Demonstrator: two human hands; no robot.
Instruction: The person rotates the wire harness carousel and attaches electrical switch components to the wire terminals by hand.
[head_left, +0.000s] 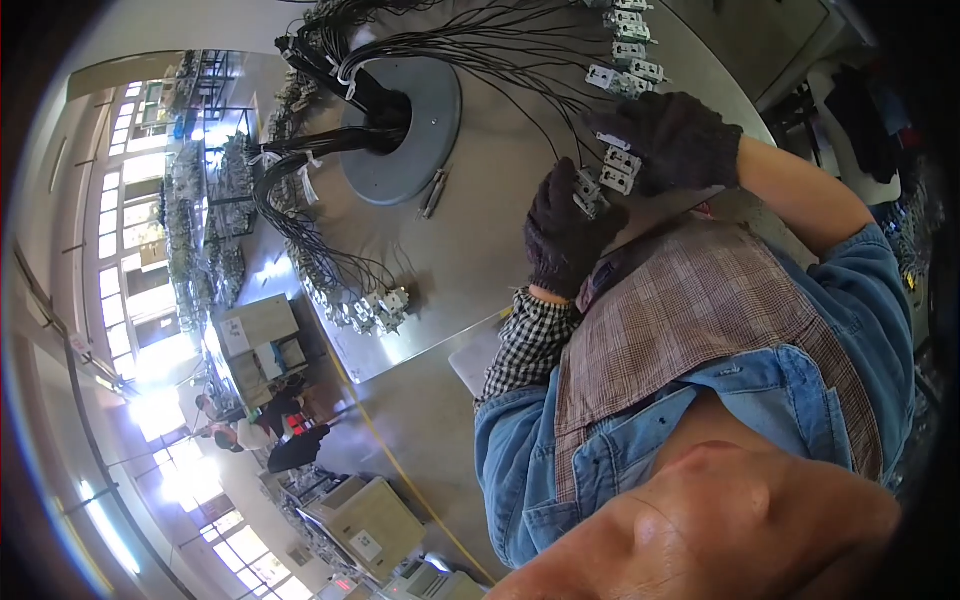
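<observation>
My left hand (572,235), in a dark knit glove, has its fingers closed around a small silver metal fitting (590,190) with a thin black cable running from it. Close beside it, my right hand (680,145), also gloved, is closed on a pair of similar metal fittings (621,170) with small dark holes. The two hands nearly meet over the table's near edge, so the gloves hide parts of the fittings. More silver fittings (630,50) lie in a row beyond my right hand, joined to black cables (500,50).
A round grey disc (440,120) on the metal table (500,240) carries thick black cable bundles tied with white strips. A slim metal tool (434,193) lies beside it. Another cluster of fittings (380,310) rests at the left table edge. People (235,437) and cabinets (365,530) are farther left.
</observation>
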